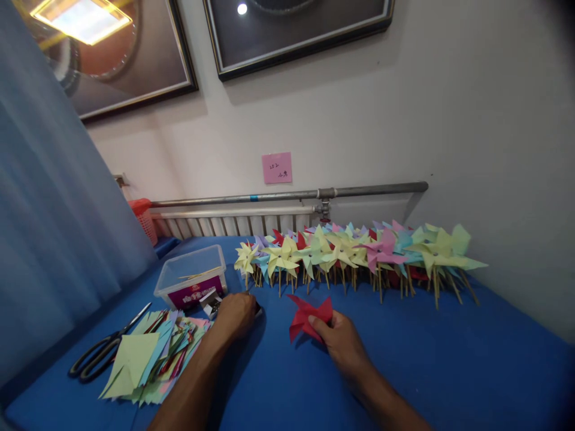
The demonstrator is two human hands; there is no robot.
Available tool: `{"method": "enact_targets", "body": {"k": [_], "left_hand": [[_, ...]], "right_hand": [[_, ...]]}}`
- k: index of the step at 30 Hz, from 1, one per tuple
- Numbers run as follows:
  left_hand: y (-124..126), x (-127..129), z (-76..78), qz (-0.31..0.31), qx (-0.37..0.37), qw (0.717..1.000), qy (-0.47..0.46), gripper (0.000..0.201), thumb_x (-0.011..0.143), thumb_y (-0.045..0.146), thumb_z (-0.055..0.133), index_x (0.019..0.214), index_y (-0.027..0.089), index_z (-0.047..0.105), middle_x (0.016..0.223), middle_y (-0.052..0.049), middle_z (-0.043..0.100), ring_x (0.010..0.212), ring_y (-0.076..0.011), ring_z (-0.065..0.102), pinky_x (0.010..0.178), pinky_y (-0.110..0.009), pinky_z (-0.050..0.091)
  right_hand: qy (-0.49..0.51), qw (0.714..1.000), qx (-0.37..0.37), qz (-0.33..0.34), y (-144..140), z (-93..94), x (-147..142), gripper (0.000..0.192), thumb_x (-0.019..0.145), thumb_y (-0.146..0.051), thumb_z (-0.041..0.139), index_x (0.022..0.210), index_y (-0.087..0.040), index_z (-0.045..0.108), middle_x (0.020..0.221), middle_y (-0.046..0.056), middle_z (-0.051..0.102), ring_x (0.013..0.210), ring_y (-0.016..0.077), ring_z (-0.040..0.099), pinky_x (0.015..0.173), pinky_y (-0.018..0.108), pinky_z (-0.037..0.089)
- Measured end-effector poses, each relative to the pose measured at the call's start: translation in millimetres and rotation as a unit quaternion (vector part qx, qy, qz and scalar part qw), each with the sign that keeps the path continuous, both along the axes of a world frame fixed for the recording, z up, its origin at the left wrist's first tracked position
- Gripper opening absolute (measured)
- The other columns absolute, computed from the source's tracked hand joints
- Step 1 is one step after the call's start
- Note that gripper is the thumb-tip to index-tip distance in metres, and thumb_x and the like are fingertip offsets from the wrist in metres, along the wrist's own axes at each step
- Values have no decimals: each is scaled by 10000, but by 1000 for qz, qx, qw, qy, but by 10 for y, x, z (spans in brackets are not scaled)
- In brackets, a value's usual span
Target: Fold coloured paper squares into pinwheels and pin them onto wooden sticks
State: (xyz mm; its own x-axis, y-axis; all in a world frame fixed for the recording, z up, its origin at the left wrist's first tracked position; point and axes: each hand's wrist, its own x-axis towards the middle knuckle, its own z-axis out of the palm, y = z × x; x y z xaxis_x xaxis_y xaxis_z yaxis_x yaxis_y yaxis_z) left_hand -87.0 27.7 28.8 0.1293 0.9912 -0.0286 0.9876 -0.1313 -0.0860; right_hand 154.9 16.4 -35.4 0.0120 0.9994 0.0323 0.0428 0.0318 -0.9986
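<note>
a: on the blue table (404, 359), where was the red pinwheel (309, 317)?

b: pinched in the right hand (339, 341), folded, with no stick on it as far as showed.

a: and the left hand (236, 314)?

b: curled over something small beside the plastic box (191, 278); i couldn't tell what.

a: how far along?

b: a long row of finished pinwheels (354, 254) stood by the wall, yet a stack of cut paper (150, 359) remained by the scissors (105, 350).

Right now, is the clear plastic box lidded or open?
Cannot tell for sure. The clear plastic box with the purple label looks open-topped, thin sticks showing inside, but a clear lid would be hard to see.
</note>
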Motion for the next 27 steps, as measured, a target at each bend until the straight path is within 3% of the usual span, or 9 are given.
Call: {"method": "enact_targets", "body": {"k": [4, 10, 21, 27], "left_hand": [[-5, -49, 53, 22, 11, 999, -20, 319, 954, 247, 421, 997, 177, 730, 1047, -150, 753, 985, -301, 718, 811, -363, 513], [-37, -25, 123, 54, -49, 997, -39, 227, 863, 244, 547, 908, 217, 768, 985, -121, 778, 970, -290, 725, 786, -331, 508], [-41, -1, 122, 33, -41, 999, -6, 332, 934, 246, 446, 942, 143, 761, 1030, -204, 759, 977, -333, 728, 795, -375, 522], [-77, -68, 205, 57, -4, 998, -39, 337, 966, 277, 407, 955, 166, 726, 1015, -164, 758, 986, -290, 713, 821, -352, 499]], "right_hand": [[0, 1000, -18, -11, -6, 27, -4, 250, 703, -432, 701, 733, -184, 718, 682, 43, 738, 599, 190, 612, 592, 302, 461], [-17, 999, -26, -17, -9, 36, -11, 273, 685, -447, 695, 761, -187, 724, 706, 32, 740, 617, 191, 618, 596, 302, 461], [2, 999, -37, -14, -62, 102, -19, 282, 705, -442, 708, 792, -173, 720, 700, 37, 724, 613, 191, 607, 609, 317, 462], [10, 999, -38, -20, -25, 33, -5, 313, 694, -459, 719, 811, -168, 722, 705, 41, 724, 623, 199, 609, 608, 321, 460]]}}
